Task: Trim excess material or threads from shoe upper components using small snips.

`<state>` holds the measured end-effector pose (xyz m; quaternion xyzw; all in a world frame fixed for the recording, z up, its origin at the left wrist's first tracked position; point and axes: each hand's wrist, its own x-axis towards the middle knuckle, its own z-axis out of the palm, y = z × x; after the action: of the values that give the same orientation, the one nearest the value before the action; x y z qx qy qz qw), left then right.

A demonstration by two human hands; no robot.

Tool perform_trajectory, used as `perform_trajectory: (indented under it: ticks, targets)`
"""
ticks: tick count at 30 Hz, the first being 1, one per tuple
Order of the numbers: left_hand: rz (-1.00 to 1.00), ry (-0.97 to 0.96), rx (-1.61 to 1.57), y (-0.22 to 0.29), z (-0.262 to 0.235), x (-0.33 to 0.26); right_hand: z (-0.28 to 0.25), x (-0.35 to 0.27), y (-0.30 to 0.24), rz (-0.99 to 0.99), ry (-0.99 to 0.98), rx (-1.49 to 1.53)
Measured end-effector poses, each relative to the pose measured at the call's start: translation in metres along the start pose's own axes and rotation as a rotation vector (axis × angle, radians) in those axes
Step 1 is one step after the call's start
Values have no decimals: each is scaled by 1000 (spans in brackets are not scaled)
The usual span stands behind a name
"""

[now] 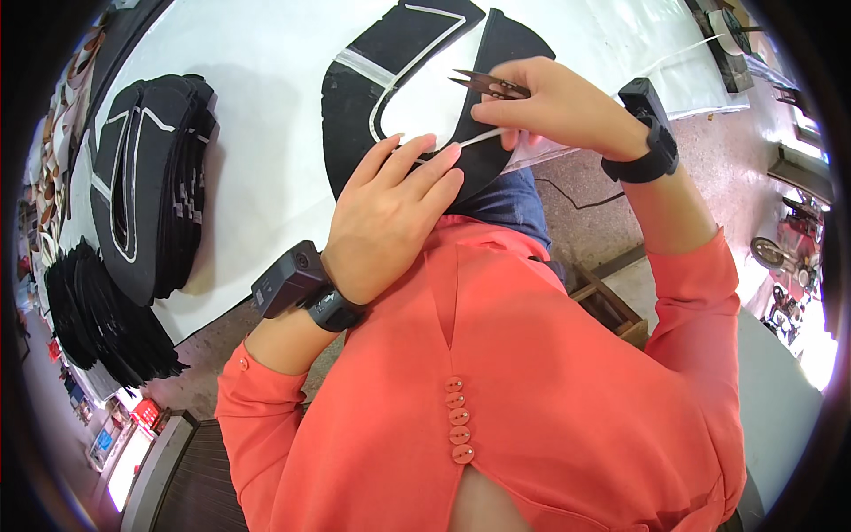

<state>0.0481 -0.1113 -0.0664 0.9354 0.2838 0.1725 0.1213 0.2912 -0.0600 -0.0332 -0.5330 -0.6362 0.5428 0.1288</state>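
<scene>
A black curved piece (355, 111) lies flat on the white-covered table, cut open in the middle. White narrow tape (379, 111) follows the inner edge of its opening. My left hand (386, 208) rests palm down on the near part of the piece, fingers stretched out over the tape line. Above the piece's right side, my right hand (563, 102) is closed on dark thread snips (487, 83), whose blades point left. A loose white strip (483, 137) runs from my left fingertips to beneath my right hand; whether the right fingers pinch it is hidden.
On the left of the white-covered table (257, 133) stands a stack of similar black pieces (155, 177) with white tape lines. More black pieces (106, 319) hang over the near left edge. A reel (729, 31) sits at the far right; a wooden frame (612, 301) stands below the table.
</scene>
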Motion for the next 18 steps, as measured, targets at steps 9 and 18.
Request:
perform_trajectory:
  ticks: [9,18]
  targets:
    - [-2,-9,13,0,0,-2,0,2,-9,250,-147,-101]
    - [-15,-12,53,7,1,-1,8,12,8,-199,88,-334]
